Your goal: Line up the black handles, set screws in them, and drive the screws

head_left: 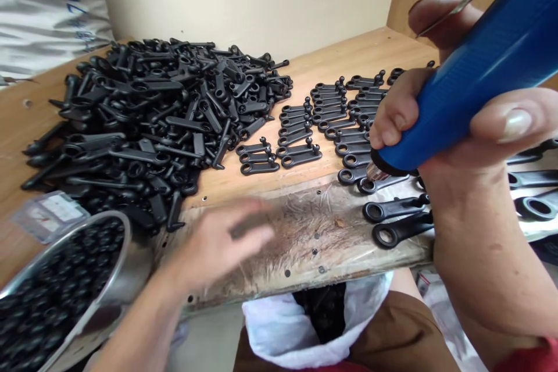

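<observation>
Blue plastic fills your right hand (pixel 440 122): the fingers are wrapped tight round the blue tool handle (pixel 475 70), thumb laid along its near side, and the handle slants down from the upper right so that its metal tip (pixel 375 172) sits at the ring end of a black link (pixel 375 184) in the rows laid out on the wooden bench (pixel 349 52). Your right forearm comes up steeply from the lower right.

Your left hand (pixel 218 241) reaches in from the lower left, palm down and low over the worn plastic-covered strip (pixel 322 226) at the bench's near edge. It is blurred; the fingers look spread and loosely open, holding nothing that can be made out.

A big heap of black links (pixel 152 116) lies behind it, and a metal bowl of small black pieces (pixel 56 290) stands just left of your forearm. A white bag (pixel 288 331) hangs open below the bench edge.
</observation>
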`<act>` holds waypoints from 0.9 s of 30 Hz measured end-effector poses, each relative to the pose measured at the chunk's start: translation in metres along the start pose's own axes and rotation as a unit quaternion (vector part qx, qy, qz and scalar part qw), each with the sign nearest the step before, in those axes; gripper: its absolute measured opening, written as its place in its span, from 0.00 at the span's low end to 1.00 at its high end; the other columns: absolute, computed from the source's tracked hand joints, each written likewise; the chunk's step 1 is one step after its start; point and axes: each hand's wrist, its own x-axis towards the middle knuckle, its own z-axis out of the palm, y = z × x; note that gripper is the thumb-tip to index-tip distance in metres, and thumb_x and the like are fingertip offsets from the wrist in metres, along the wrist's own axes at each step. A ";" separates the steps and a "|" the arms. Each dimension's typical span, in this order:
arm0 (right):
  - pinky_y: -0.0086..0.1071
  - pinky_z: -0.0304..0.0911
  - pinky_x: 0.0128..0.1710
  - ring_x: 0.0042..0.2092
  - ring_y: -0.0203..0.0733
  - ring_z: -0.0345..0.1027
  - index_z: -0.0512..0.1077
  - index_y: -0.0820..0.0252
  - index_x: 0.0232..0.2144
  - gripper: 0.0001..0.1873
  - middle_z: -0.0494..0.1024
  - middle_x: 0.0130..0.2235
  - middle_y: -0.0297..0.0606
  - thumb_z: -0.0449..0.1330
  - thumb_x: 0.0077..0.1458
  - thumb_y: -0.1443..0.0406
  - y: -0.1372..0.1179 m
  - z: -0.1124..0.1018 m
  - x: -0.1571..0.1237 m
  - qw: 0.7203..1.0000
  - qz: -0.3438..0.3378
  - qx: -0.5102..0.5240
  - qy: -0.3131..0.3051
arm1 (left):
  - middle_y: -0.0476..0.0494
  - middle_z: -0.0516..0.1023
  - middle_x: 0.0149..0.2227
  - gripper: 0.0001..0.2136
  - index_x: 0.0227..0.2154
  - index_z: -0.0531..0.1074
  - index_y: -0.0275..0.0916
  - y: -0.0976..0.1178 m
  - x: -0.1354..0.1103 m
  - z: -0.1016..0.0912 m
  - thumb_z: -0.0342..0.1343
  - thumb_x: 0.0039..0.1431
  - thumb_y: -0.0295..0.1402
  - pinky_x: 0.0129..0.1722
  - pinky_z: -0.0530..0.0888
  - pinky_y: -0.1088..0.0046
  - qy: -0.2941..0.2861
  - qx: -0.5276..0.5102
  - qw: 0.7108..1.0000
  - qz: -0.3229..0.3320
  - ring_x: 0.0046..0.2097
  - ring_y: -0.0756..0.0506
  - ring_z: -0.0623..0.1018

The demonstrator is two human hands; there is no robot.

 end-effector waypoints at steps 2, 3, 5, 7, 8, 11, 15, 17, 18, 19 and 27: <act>0.32 0.55 0.16 0.18 0.33 0.59 0.74 0.53 0.34 0.18 0.70 0.21 0.28 0.60 0.42 0.51 0.004 -0.002 -0.001 1.000 -0.014 0.024 0.013 | 0.38 0.67 0.53 0.25 0.49 0.65 0.36 -0.025 0.044 -0.011 0.48 0.51 0.47 0.55 0.62 0.61 0.055 0.051 0.997 -0.015 0.54 0.39 0.66; 0.32 0.55 0.16 0.19 0.33 0.58 0.74 0.53 0.35 0.19 0.72 0.25 0.29 0.61 0.41 0.52 0.007 -0.004 -0.002 0.999 -0.018 0.036 0.020 | 0.37 0.64 0.54 0.29 0.50 0.64 0.35 -0.036 0.064 -0.011 0.50 0.48 0.48 0.56 0.59 0.59 0.043 0.068 0.997 -0.006 0.56 0.38 0.63; 0.32 0.55 0.17 0.20 0.33 0.59 0.73 0.53 0.37 0.20 0.73 0.32 0.32 0.62 0.40 0.52 0.011 -0.008 -0.004 0.998 -0.017 0.052 0.032 | 0.33 0.62 0.54 0.36 0.52 0.60 0.33 -0.053 0.094 -0.006 0.52 0.43 0.52 0.55 0.59 0.55 0.018 0.100 0.995 -0.008 0.56 0.35 0.61; 0.32 0.56 0.18 0.21 0.32 0.60 0.73 0.52 0.37 0.20 0.73 0.38 0.33 0.63 0.40 0.53 0.014 -0.011 -0.004 0.998 -0.007 0.053 0.039 | 0.30 0.61 0.53 0.42 0.54 0.57 0.31 -0.063 0.112 0.003 0.55 0.39 0.56 0.54 0.59 0.51 -0.008 0.128 0.992 -0.012 0.55 0.32 0.61; 0.32 0.56 0.18 0.21 0.32 0.61 0.73 0.52 0.37 0.19 0.72 0.41 0.33 0.62 0.41 0.53 0.015 -0.011 -0.004 0.998 -0.007 0.051 0.041 | 0.28 0.60 0.54 0.45 0.55 0.55 0.31 -0.066 0.118 0.007 0.55 0.38 0.58 0.54 0.58 0.50 -0.019 0.140 0.990 -0.014 0.56 0.32 0.60; 0.33 0.57 0.18 0.22 0.32 0.61 0.74 0.53 0.36 0.18 0.70 0.45 0.32 0.62 0.42 0.53 0.016 -0.010 -0.004 0.998 -0.014 0.044 0.044 | 0.24 0.55 0.58 0.48 0.58 0.50 0.29 -0.075 0.129 0.016 0.52 0.40 0.60 0.55 0.54 0.47 -0.052 0.167 0.984 -0.022 0.59 0.29 0.55; 0.33 0.56 0.18 0.22 0.34 0.61 0.73 0.54 0.39 0.21 0.73 0.32 0.30 0.63 0.42 0.54 0.016 -0.009 -0.003 0.999 0.004 0.045 0.027 | 0.23 0.53 0.60 0.43 0.58 0.50 0.29 -0.081 0.133 0.021 0.45 0.48 0.60 0.55 0.52 0.46 -0.079 0.190 0.978 -0.023 0.61 0.29 0.52; 0.32 0.55 0.18 0.22 0.34 0.61 0.73 0.55 0.39 0.22 0.72 0.28 0.29 0.63 0.41 0.53 0.016 -0.008 -0.003 0.999 0.002 0.051 0.015 | 0.25 0.54 0.60 0.40 0.57 0.53 0.29 -0.080 0.129 0.022 0.42 0.51 0.59 0.56 0.52 0.47 -0.081 0.197 0.977 -0.018 0.61 0.30 0.53; 0.32 0.55 0.18 0.22 0.34 0.61 0.73 0.55 0.39 0.21 0.72 0.26 0.28 0.63 0.40 0.54 0.016 -0.008 -0.003 0.998 0.005 0.058 0.011 | 0.25 0.54 0.60 0.39 0.56 0.54 0.29 -0.078 0.125 0.022 0.41 0.52 0.59 0.56 0.51 0.48 -0.081 0.200 0.976 -0.016 0.61 0.30 0.53; 0.32 0.55 0.19 0.22 0.34 0.61 0.73 0.54 0.38 0.21 0.72 0.25 0.27 0.64 0.39 0.55 0.017 -0.008 -0.003 0.998 0.006 0.068 0.009 | 0.25 0.55 0.59 0.38 0.55 0.55 0.28 -0.076 0.120 0.022 0.40 0.53 0.58 0.56 0.51 0.49 -0.081 0.204 0.976 -0.013 0.61 0.31 0.53; 0.34 0.58 0.19 0.22 0.40 0.63 0.71 0.55 0.42 0.33 0.72 0.22 0.31 0.71 0.29 0.59 0.025 -0.013 -0.007 0.992 0.048 0.112 0.013 | 0.24 0.55 0.60 0.39 0.57 0.53 0.24 -0.067 0.081 0.026 0.42 0.54 0.55 0.59 0.51 0.54 -0.093 0.230 0.968 -0.029 0.62 0.32 0.53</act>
